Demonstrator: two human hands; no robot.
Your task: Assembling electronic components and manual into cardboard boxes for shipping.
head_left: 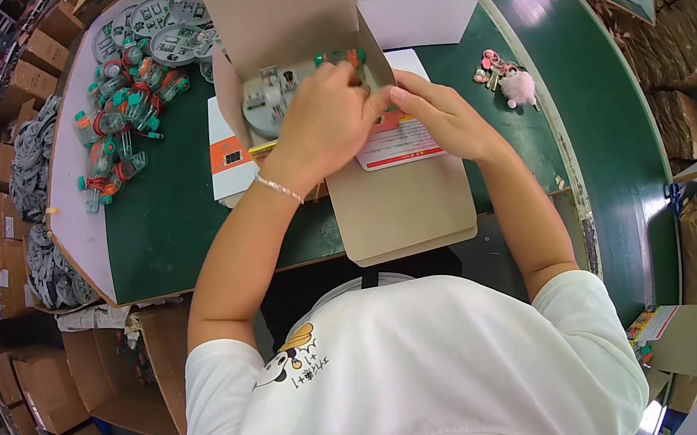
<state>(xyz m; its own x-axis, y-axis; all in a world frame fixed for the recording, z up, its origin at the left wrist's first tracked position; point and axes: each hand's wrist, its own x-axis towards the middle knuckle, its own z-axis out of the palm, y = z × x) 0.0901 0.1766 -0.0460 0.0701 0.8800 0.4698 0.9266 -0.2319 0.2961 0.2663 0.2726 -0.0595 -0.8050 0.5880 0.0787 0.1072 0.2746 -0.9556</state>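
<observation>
An open cardboard box (280, 6) stands in front of me, its lid upright and its front flap folded out toward me. Inside lies a round grey tray (263, 113) of small parts. Beside it, a clear bottle with green and orange ends (355, 57) partly shows behind my fingers. My left hand (328, 114) reaches over the front edge into the box, fingers curled down; what they grip is hidden. My right hand (439, 111) is at the box's front right corner, fingers on its wall, thumb close to my left hand. A printed white-and-red sheet (400, 152) shows beneath my hands.
Clear bottles with green caps and red cords (127, 112) lie piled at left. Behind them are several round grey trays (176, 45). A white box of white pieces (424, 13) stands at back right. Keys with a pink pompom (517, 87) lie right. Cartons (52, 386) fill the left side.
</observation>
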